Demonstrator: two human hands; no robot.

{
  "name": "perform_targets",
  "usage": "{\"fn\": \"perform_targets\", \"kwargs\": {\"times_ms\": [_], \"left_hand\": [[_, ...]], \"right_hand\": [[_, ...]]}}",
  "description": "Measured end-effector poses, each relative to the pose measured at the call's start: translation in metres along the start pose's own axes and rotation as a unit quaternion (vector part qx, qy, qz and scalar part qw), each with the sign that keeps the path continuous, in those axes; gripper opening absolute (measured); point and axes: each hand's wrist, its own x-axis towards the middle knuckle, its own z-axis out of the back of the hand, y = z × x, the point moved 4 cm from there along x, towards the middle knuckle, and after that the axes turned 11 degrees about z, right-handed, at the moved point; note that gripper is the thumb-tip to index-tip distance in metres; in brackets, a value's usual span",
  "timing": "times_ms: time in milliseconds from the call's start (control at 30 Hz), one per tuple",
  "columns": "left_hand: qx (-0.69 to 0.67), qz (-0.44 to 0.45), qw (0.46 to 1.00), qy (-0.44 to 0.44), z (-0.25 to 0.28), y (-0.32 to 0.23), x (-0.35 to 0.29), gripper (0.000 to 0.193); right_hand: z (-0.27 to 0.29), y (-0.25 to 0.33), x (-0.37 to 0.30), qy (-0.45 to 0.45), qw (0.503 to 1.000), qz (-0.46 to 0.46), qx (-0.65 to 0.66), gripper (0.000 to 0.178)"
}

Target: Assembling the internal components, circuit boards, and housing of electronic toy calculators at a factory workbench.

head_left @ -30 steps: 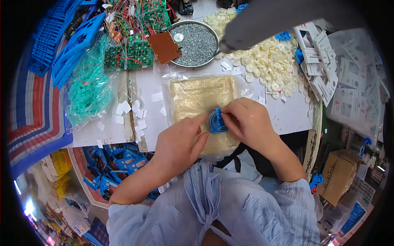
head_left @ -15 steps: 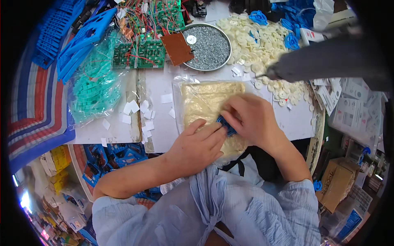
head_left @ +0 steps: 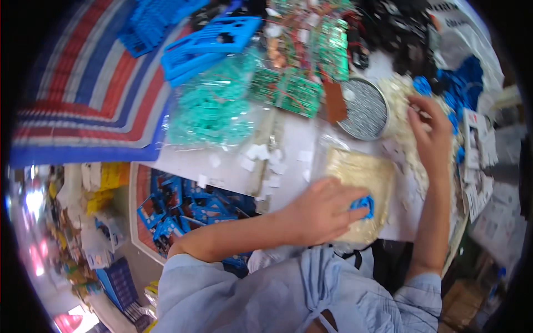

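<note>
My left hand holds a small round blue plastic part down with its fingertips. Beneath it lies a yellowish, plastic-wrapped pad. My right hand is raised off to the right, beside a heap of cream plastic discs, fingers bent and apart with nothing visible between them. Just left of it stands a round metal dish full of small silvery screws. A brown board overlaps the dish's left edge.
Wired green circuit boards and a clear bag of teal parts lie at the far left, near blue plastic panels. White paper pieces are scattered on the table. Below its front edge is a bin of blue pieces. More blue parts are piled far right.
My right hand has left the blue part and moved right and away, toward the cream discs. The left hand stays on the part. The view has swung, and the dark tool at right has gone from sight.
</note>
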Motion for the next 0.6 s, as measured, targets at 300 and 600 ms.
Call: {"fn": "perform_targets", "kwargs": {"times_ms": [300,600], "left_hand": [[0.275,0.328,0.827,-0.365,0.317,0.196,0.025,0.045],[0.208,0.501,0.840,-0.005,0.324,0.342,0.109,0.078]], "right_hand": [[0.089,-0.010,-0.033,-0.035,0.997,-0.055,0.036,0.023],[0.083,0.003,-0.035,0.035,0.995,-0.054,0.082,0.023]]}}
